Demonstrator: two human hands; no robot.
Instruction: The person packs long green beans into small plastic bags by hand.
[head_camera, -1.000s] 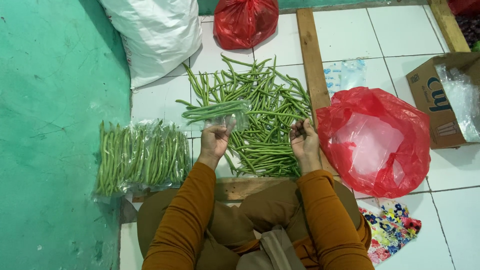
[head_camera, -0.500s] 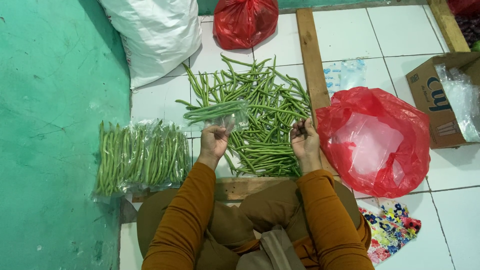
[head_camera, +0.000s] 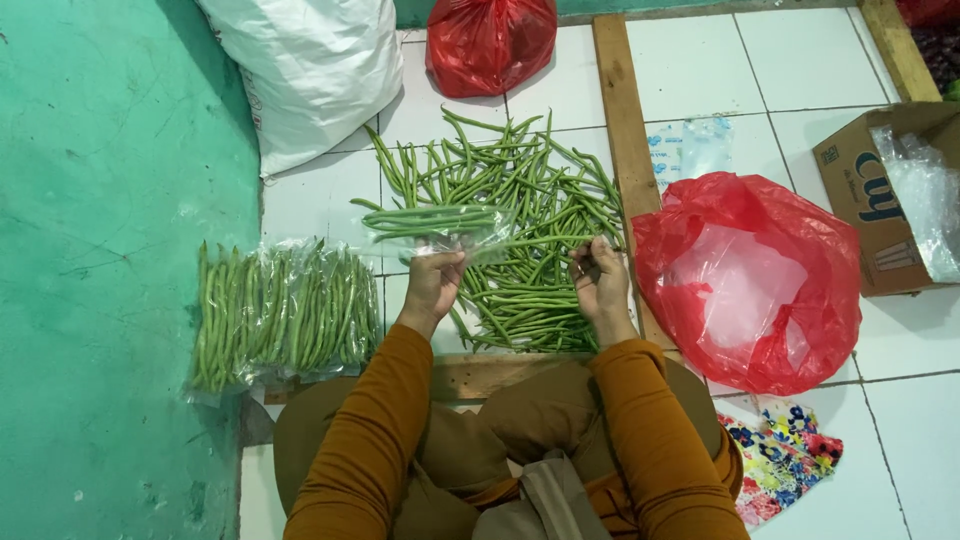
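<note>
**Green beans sorted into clear bags on a tiled floor**

The person sits at the edge of a white tiled floor (head_camera: 820, 60), both arms in rust-orange knit sleeves. The left hand (head_camera: 432, 285) is raised, its fingers pinched on a thin, glossy clear plastic bag (head_camera: 440, 225) that lies sideways and holds a small bundle of long, slim green beans. The bag is crinkled and catches the light along its folds. The right hand (head_camera: 598, 280) is curled over the loose pile of green beans (head_camera: 520, 240); its fingers are closed narrowly, seemingly on a bean or two, though what exactly they grip cannot be told.

The loose beans spread in a rough fan across the tiles just in front of the hands, smooth, straight to slightly curved, with pointed tips. To the left, beside a matte teal painted patch of floor (head_camera: 110, 250), lie filled clear bags of beans (head_camera: 285, 315), packed side by side in a neat row.

A wooden plank (head_camera: 625, 130) runs away from the person just right of the pile. Beyond it sits a wrinkled red plastic bag (head_camera: 750, 280), open and puffy. A second red bag (head_camera: 490, 45) and a white woven sack (head_camera: 310, 70) rest at the far side. A brown cardboard box (head_camera: 880, 205) stands at the right edge.
</note>
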